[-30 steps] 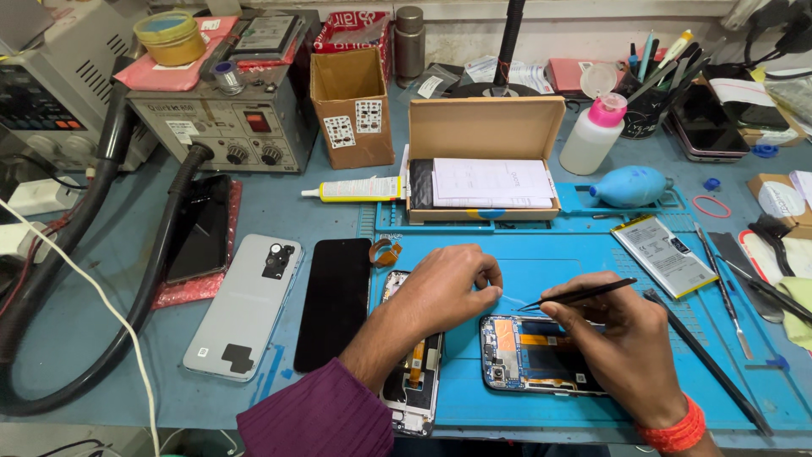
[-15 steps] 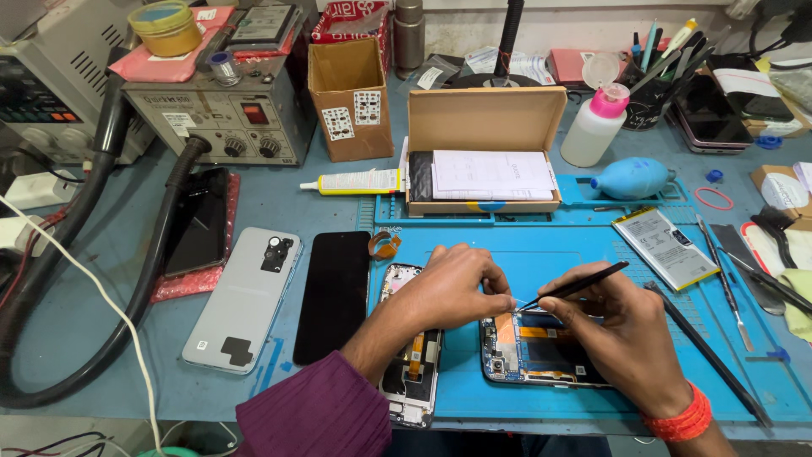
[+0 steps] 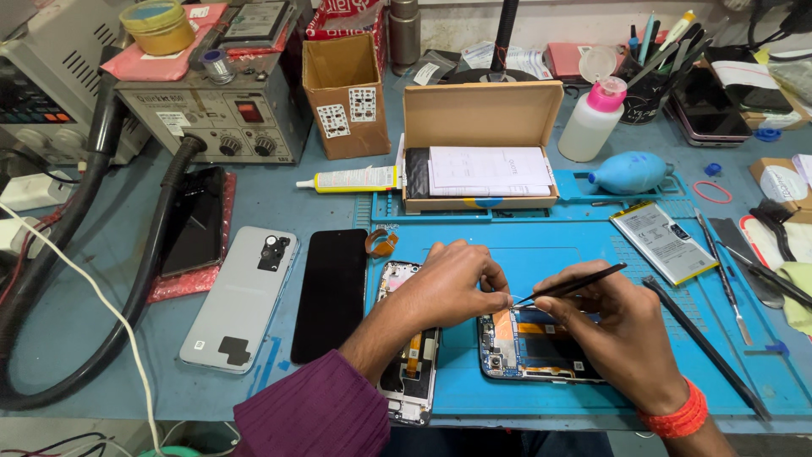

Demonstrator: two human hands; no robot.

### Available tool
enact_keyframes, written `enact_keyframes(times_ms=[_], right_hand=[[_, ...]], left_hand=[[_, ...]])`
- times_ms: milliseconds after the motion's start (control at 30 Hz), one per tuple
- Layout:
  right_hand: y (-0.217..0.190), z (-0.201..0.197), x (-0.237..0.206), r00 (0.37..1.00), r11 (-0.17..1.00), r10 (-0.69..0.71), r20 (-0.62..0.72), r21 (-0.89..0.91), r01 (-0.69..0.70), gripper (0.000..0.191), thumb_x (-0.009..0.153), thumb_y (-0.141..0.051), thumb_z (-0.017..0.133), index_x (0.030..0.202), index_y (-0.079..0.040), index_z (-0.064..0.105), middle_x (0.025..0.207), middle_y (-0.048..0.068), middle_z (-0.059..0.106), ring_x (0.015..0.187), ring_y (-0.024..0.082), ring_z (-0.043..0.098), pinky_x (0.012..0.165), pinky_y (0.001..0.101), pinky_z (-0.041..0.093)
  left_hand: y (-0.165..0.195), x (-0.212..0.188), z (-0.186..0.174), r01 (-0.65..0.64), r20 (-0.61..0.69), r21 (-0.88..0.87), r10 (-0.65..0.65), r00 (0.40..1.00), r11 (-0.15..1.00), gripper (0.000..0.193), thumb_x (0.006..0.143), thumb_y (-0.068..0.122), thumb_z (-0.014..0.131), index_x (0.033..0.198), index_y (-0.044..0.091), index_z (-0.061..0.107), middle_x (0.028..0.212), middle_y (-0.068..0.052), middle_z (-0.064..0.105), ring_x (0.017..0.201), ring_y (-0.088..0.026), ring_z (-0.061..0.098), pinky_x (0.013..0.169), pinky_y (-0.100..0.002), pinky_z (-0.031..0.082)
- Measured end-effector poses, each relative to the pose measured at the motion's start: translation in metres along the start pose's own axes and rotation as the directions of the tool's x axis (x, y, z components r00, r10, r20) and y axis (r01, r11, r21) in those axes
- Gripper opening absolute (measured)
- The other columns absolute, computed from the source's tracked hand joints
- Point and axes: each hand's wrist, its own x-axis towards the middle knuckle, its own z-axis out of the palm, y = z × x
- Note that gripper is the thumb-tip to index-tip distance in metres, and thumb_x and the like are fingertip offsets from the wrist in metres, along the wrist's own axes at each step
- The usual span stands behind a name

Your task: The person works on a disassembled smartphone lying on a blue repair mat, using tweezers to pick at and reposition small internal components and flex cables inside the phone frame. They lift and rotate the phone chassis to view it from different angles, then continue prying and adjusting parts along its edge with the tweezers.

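Right hand (image 3: pixel 622 326) fingers pinched on tweezers (image 3: pixel 568 288), left hand (image 3: pixel 448 283) fingers pinched at tweezer tip over opened phone (image 3: pixel 529 347), beyond them open cardboard box (image 3: pixel 482 114) holding white papers (image 3: pixel 486 169), yellow glue tube (image 3: pixel 347 179) beside it

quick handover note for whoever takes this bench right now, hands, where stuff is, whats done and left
Left hand: fingertips pinching something small over the open phone; what it is cannot be told.
Right hand: holds black tweezers, tips meeting the left fingertips.
Open phone lies on the blue mat, insides exposed. A second opened phone lies under the left forearm.
Battery lies on the mat to the right; back cover and black screen lie to the left.
Done: phone opened, battery out.
Left: phone not closed, battery and cover not refitted.
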Motion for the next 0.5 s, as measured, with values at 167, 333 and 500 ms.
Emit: enact_keyframes(times_ms=[167,333,500], right_hand=[[0.0006,0.0004,0.0001,1.0,0.999,0.03,0.002,-0.012,-0.03,0.022,0.083,-0.004,0.076,0.103,-0.001,0.068,0.09,0.007,0.081,0.081,0.012,0.077,0.067,0.0288,0.066],[0.0011,0.0001,0.0003,1.0,1.0,0.022,0.008,0.02,-0.022,0.021,0.084,-0.003,0.075,0.104,0.0,0.068,0.091,0.007,0.08,0.082,0.012,0.077,0.069,0.0289,0.067],[0.0009,0.0015,-0.0002,0.999,0.999,0.036,-0.001,0.023,-0.036,0.02,0.084,-0.003,0.075,0.103,0.0,0.068,0.091,0.007,0.08,0.081,0.012,0.077,0.068,0.0303,0.063]], left_hand=[[-0.0009,-0.0004,0.0003,-0.011,-0.005,-0.001,0.011,1.0,1.0,0.029,0.076,0.038,0.077,0.088,0.012,0.083,0.08,-0.007,0.073,0.079,-0.023,0.068,0.077,-0.04,0.041],[-0.0006,0.0003,0.0012,0.012,0.01,0.003,-0.012,1.0,1.0,0.029,0.077,0.038,0.077,0.089,0.013,0.083,0.079,-0.007,0.073,0.078,-0.022,0.068,0.078,-0.04,0.04],[-0.0013,-0.0002,0.0009,-0.003,0.003,0.005,0.003,1.0,1.0,0.028,0.078,0.038,0.076,0.089,0.013,0.083,0.082,-0.007,0.074,0.082,-0.022,0.067,0.078,-0.041,0.041]])
